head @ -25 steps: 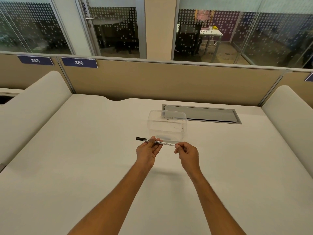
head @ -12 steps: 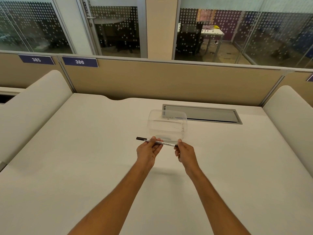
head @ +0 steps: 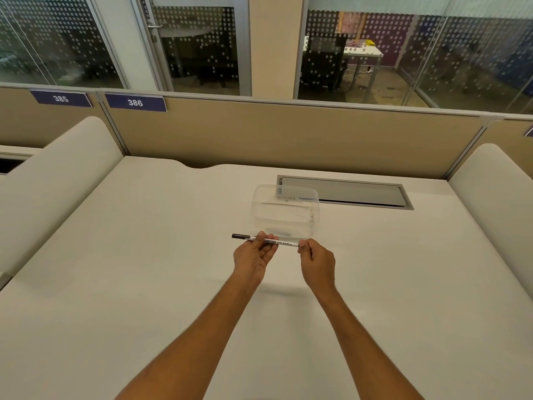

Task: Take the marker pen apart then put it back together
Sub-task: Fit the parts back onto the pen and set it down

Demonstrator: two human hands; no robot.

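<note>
A slim white marker pen (head: 284,243) with a black cap at its left end is held level above the desk, in one piece. My left hand (head: 253,256) pinches the barrel near its middle, with the capped end sticking out to the left. My right hand (head: 317,262) grips the pen's right end with closed fingers, hiding that tip. Both hands hover just in front of a clear plastic container.
The clear plastic container (head: 315,210) stands on the white desk (head: 144,269) just beyond the pen. A grey cable hatch (head: 360,193) lies behind it. Padded side dividers (head: 57,174) flank the desk, and a beige partition (head: 288,140) closes the back.
The pen and both hands stay almost where they were. My right hand has closed in a little on the pen's right end.
</note>
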